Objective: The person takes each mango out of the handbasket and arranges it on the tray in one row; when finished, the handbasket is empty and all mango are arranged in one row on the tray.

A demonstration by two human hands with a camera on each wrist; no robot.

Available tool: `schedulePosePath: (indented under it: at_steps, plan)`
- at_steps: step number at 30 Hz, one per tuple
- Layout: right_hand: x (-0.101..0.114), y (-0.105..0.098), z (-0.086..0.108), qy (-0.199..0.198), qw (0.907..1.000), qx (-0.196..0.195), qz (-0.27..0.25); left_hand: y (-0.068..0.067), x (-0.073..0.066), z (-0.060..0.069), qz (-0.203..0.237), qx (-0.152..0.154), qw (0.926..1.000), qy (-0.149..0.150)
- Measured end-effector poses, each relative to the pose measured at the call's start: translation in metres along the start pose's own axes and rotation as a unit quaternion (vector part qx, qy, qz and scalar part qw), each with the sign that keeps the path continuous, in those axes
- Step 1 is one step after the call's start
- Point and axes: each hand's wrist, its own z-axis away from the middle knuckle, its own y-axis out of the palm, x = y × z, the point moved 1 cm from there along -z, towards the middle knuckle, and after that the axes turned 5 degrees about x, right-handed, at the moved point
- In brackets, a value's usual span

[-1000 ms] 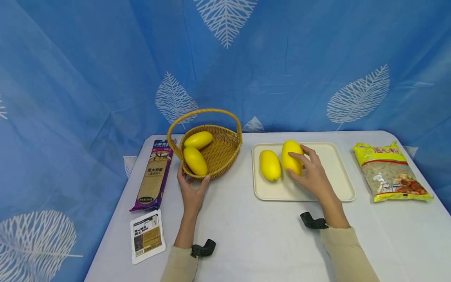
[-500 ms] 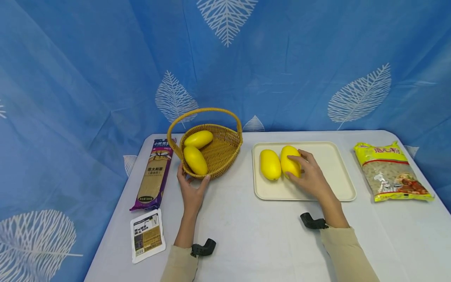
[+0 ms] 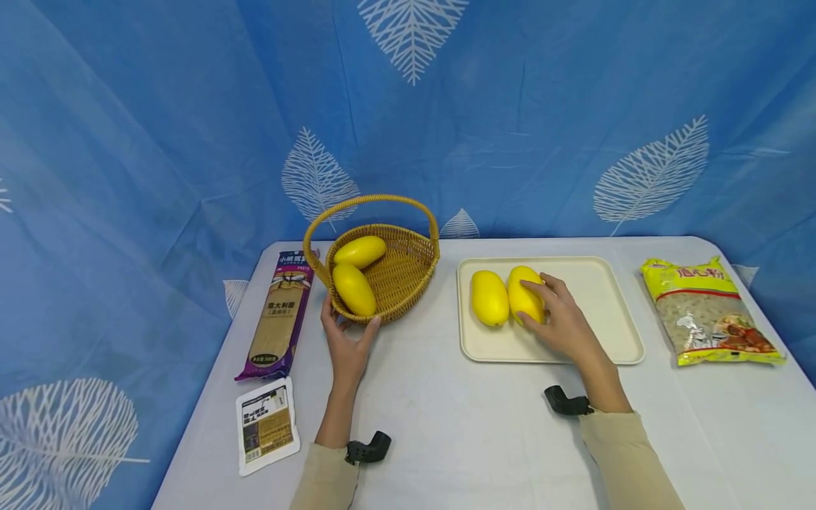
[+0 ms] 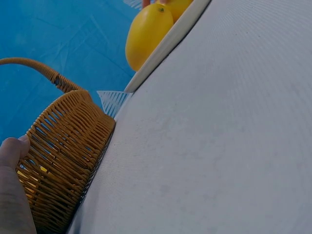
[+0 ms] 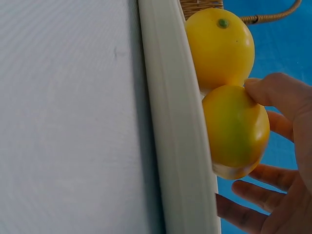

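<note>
My right hand (image 3: 564, 319) pinches a plump, oblong yellow fruit (image 3: 521, 299) between thumb and fingers, its lower fingers spread apart. The fruit is in the left half of the shallow, cream, rectangular tray (image 3: 589, 312), just left of my palm — long axis pointing roughly away from me, nearly parallel to a second oblong yellow fruit (image 3: 489, 299) close on its left. My left hand (image 3: 346, 350), much farther from it, grips the near rim of the brown woven wicker basket (image 3: 398, 283) — left of the tray, with two more yellow fruits (image 3: 354, 289) inside.
</note>
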Motion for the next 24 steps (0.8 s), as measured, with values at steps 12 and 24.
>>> schedulePosePath:
  at_steps: [12,24]
  plan:
    - [0.002,-0.002,0.001,-0.01,0.9998,-0.015,0.013,0.001,0.04,-0.005,-0.012,-0.014,0.9998,-0.009]
    - [0.023,-0.007,-0.004,-0.058,0.9967,-0.049,0.028,0.001,0.041,-0.005,-0.012,-0.015,0.9998,-0.003]
